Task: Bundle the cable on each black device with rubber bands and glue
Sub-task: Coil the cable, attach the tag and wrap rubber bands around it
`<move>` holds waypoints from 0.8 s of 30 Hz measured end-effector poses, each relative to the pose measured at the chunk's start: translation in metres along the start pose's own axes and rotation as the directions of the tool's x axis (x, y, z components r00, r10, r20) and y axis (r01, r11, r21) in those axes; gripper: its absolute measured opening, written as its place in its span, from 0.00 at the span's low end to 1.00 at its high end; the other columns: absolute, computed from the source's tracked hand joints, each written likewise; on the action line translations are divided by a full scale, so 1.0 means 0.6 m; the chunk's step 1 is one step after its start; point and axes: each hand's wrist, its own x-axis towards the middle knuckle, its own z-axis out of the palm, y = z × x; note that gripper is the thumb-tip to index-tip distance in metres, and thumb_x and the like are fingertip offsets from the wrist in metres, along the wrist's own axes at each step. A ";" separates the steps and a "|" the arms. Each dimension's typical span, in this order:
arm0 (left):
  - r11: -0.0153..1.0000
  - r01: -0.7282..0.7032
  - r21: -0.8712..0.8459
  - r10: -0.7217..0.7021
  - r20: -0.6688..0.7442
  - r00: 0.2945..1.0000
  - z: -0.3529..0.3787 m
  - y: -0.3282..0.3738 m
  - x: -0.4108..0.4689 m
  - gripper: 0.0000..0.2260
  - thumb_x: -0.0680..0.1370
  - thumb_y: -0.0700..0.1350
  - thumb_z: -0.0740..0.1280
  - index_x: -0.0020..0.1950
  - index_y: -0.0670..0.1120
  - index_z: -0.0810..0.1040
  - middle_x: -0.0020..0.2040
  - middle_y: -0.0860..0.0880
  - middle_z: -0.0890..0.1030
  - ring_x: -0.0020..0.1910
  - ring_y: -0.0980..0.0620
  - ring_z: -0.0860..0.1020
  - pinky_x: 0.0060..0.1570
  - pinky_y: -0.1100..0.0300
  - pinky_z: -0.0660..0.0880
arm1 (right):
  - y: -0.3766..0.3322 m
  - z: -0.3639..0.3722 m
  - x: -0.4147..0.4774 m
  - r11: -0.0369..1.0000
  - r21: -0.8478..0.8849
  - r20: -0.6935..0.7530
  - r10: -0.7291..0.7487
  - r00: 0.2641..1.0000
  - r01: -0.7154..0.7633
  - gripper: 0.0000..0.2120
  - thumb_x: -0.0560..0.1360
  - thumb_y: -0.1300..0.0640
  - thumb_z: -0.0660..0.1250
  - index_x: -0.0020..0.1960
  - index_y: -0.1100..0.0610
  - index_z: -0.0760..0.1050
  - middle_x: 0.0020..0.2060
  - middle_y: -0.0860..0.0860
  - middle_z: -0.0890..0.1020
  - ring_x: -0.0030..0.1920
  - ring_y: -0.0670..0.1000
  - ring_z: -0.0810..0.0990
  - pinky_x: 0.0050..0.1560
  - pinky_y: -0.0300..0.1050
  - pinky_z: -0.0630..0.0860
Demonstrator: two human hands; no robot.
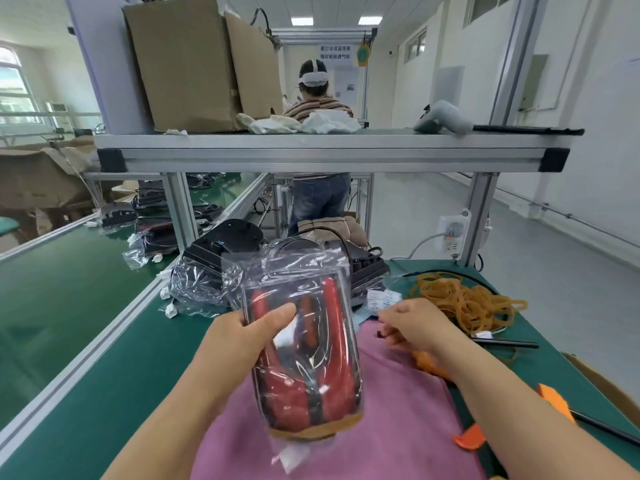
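Note:
My left hand [239, 337] grips a black device with red lenses [306, 362], wrapped in a clear plastic bag, and holds it upright above the pink cloth [398, 403]. A rubber band circles the device's lower end. My right hand [412, 329] hovers just right of the device with its fingers loosely curled, and a small dark piece sits at the fingertips. A heap of tan rubber bands [464, 303] lies on the green mat to the right. More bagged black devices [214, 265] are piled behind.
An aluminium shelf [329, 150] spans overhead, bearing a cardboard box [187, 64] and white rags. A green conveyor belt [62, 292] runs along the left. A wall socket [452, 233] sits on the right post. Orange pieces [471, 438] and a black rod lie at the right. Another person stands beyond.

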 end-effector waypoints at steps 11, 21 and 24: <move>0.878 0.477 0.032 -0.470 0.233 0.851 0.020 -0.071 0.003 0.30 0.59 0.60 0.78 0.49 0.38 0.85 0.46 0.39 0.86 0.47 0.40 0.85 0.57 0.46 0.79 | 0.068 -0.059 0.071 0.665 -0.741 -0.236 -0.135 0.962 -0.088 0.13 0.78 0.61 0.59 0.42 0.56 0.81 0.46 0.55 0.83 0.52 0.57 0.81 0.46 0.44 0.76; 0.733 0.300 0.610 -0.393 0.020 0.919 0.007 -0.088 0.037 0.32 0.69 0.75 0.63 0.37 0.44 0.78 0.37 0.52 0.80 0.36 0.55 0.78 0.35 0.62 0.71 | 0.084 -0.065 0.091 0.550 -0.835 -0.094 -0.106 0.990 -0.021 0.12 0.80 0.55 0.59 0.53 0.54 0.81 0.52 0.52 0.83 0.51 0.52 0.80 0.50 0.44 0.77; 0.689 0.247 0.681 -0.365 0.032 0.930 0.005 -0.087 0.038 0.30 0.70 0.74 0.61 0.32 0.46 0.72 0.33 0.53 0.76 0.33 0.56 0.75 0.33 0.63 0.67 | 0.083 -0.071 0.095 0.565 -0.825 -0.099 -0.120 0.988 -0.014 0.11 0.79 0.54 0.62 0.54 0.51 0.82 0.51 0.50 0.83 0.50 0.50 0.80 0.52 0.45 0.79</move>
